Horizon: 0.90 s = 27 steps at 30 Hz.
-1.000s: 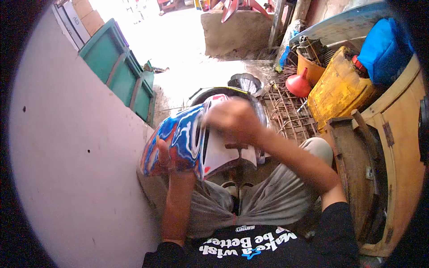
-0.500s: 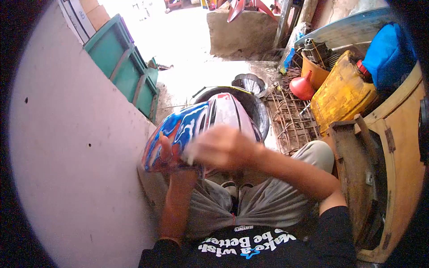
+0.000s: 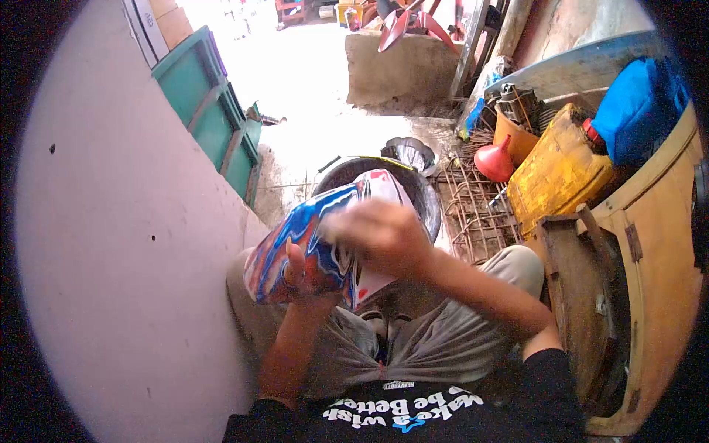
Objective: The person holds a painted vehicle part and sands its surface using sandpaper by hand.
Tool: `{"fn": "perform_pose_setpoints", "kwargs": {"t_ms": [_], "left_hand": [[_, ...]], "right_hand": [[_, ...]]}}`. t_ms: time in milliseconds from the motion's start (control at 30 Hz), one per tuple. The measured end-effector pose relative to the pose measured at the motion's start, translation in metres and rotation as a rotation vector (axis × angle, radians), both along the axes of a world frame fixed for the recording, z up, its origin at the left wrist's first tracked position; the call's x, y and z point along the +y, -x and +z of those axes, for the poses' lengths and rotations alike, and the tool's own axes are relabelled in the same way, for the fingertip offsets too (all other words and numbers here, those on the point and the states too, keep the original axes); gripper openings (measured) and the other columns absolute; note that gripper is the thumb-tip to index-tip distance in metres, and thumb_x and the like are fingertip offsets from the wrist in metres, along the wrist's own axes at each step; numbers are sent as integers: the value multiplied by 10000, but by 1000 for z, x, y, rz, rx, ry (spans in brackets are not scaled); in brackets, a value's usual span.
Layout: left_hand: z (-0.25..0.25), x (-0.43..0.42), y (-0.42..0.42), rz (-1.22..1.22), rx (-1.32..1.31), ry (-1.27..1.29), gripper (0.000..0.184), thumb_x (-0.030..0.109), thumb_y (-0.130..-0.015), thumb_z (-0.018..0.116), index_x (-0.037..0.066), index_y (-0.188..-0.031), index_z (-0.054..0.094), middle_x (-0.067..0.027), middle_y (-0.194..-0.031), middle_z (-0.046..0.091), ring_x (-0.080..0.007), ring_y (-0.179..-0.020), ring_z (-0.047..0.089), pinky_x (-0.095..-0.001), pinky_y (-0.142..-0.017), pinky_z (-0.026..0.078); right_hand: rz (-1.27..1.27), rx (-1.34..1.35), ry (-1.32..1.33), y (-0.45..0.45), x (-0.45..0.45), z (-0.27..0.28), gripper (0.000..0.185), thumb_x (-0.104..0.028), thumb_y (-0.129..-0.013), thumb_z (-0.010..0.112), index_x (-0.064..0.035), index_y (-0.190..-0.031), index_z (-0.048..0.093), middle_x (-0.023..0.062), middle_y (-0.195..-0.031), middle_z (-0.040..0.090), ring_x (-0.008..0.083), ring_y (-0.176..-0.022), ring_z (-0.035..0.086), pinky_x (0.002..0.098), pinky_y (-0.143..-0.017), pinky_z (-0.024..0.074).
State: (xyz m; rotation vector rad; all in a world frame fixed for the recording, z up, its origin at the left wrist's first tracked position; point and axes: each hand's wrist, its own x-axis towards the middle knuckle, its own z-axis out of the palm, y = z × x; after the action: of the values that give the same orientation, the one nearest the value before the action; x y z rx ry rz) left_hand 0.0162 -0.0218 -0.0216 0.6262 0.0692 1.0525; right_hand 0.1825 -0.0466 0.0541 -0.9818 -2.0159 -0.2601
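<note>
A glossy panel (image 3: 303, 229) with blue, orange and white swirls and a white side section lies tilted above my lap. My left hand (image 3: 303, 284) grips its near edge from below, thumb up on the swirled face. Over the middle of the panel is my right hand (image 3: 380, 232), blurred, its fingers bent together at the surface. Something small and pale may be in those fingers, but I cannot make it out. Beyond the panel sits a round black tub (image 3: 428, 199), partly hidden by it.
A dark scalloped bowl (image 3: 408, 153) sits behind the tub. To the right are a rusty wire grid (image 3: 476, 210), a red funnel (image 3: 493, 160), a yellow jerrycan (image 3: 557, 173) and a curved wooden piece (image 3: 653, 244). A pale wall (image 3: 111, 244) rises close on the left.
My right hand has moved down the panel and then back up a little across its surface. The panel has turned slightly and sits a bit lower in view. My left hand keeps its hold.
</note>
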Motion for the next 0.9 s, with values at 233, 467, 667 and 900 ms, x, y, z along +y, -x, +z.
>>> {"fn": "perform_pose_setpoints", "kwargs": {"t_ms": [233, 467, 667, 900], "left_hand": [[13, 3, 2, -120, -86, 50, 981, 673, -878, 667, -12, -1523, 390, -204, -1465, 531, -337, -1321, 555, -478, -1125, 448], [-4, -1, 5, -112, 42, 35, 1023, 744, -866, 614, 0, -1527, 382, -170, -1468, 516, -319, -1351, 509, -481, -1168, 386], [-3, 3, 5, -147, -48, 22, 1017, 736, -876, 614, -7, -1529, 378, -175, -1476, 515, -312, -1350, 518, -469, -1156, 401], [-6, -6, 22, 144, 40, 31, 1010, 727, -888, 614, -14, -1531, 373, -180, -1485, 513, -303, -1349, 528, -455, -1142, 418]], "right_hand": [[-165, -27, 91, -20, 25, 1, 243, -90, -814, 731, -125, -1054, 738, 70, -977, 729, 274, -856, 725, 408, -774, 603], [-47, -42, 30, -9, 15, 13, 218, -139, -853, 676, -95, -1059, 732, 79, -972, 739, 247, -870, 734, 385, -768, 601], [125, -121, -105, 13, -12, 13, 268, -157, -874, 660, -107, -1125, 740, 47, -1030, 747, 222, -931, 739, 374, -843, 612], [90, -28, -32, 11, -16, 10, 249, -88, -852, 685, -86, -1093, 748, 95, -1083, 752, 243, -966, 738, 379, -870, 610]]}}
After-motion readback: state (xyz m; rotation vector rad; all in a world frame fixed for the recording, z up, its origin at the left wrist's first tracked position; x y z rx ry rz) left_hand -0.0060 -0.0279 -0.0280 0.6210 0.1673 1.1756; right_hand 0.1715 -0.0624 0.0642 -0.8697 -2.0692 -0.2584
